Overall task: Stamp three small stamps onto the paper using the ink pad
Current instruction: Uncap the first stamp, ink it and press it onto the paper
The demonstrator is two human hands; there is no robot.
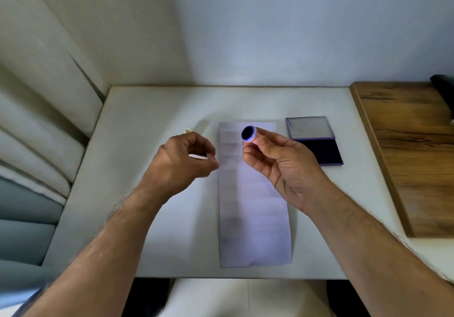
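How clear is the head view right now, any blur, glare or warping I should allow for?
Head view: soft all over, with the left hand smeared by motion; the stamp in the right hand is sharper, its inked face legible as dark blue. The paper shows mottled grey shadowing. Wide-angle bending curves the table edges. No harsh glare.
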